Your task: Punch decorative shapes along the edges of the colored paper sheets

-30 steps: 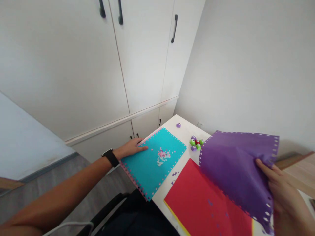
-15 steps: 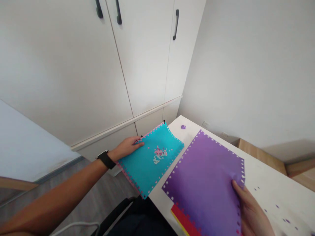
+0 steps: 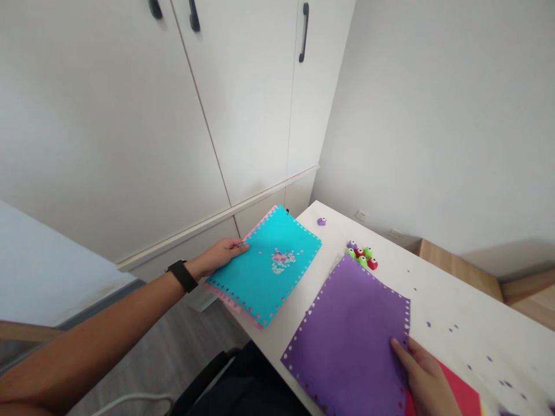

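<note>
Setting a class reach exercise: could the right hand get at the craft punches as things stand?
Probably yes: the right hand lies on the purple sheet, and the craft punches sit past its far corner on the white table; only that flat sheet lies between them.

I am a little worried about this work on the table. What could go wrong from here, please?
The teal sheet, with a pink sheet under it, sticks out past the table edge, so it could slide off if the left hand lets go. The purple sheet under the right hand lies very near the small craft punches and might knock them. Moving it might also scatter the tiny purple bits.
</note>
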Available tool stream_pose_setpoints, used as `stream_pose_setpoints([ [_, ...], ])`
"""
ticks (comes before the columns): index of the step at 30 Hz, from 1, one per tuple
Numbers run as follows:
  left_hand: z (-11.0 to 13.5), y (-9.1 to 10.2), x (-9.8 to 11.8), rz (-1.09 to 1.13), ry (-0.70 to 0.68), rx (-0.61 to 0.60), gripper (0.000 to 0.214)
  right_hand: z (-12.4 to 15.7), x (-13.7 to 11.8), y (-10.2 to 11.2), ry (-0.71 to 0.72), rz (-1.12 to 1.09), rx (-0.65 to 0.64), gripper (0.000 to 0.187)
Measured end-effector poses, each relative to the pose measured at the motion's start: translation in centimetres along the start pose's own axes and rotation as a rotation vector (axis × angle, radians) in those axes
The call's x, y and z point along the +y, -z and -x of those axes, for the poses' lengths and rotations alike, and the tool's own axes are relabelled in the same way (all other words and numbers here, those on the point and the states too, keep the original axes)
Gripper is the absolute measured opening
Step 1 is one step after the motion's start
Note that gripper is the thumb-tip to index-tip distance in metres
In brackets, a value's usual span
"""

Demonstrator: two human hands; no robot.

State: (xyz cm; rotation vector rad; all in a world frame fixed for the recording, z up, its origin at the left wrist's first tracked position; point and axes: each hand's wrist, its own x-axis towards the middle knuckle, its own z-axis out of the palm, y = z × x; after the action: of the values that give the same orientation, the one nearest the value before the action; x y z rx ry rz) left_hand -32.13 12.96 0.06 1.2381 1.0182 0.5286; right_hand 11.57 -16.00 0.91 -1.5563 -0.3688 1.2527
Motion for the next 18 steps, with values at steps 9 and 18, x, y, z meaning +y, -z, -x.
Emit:
stream_pose_setpoints([
  [9, 1.1, -3.6, 3.7, 0.092, -0.002, -0.025, 0.053, 1.8, -1.6, -2.7, -0.044, -0.187, 0.049, 0.048],
  [18, 2.6, -9.1, 2.8, 0.076, 0.025, -0.168, 0.055, 0.2, 1.6, -5.7, -0.052, -0.263, -0.080, 0.039],
])
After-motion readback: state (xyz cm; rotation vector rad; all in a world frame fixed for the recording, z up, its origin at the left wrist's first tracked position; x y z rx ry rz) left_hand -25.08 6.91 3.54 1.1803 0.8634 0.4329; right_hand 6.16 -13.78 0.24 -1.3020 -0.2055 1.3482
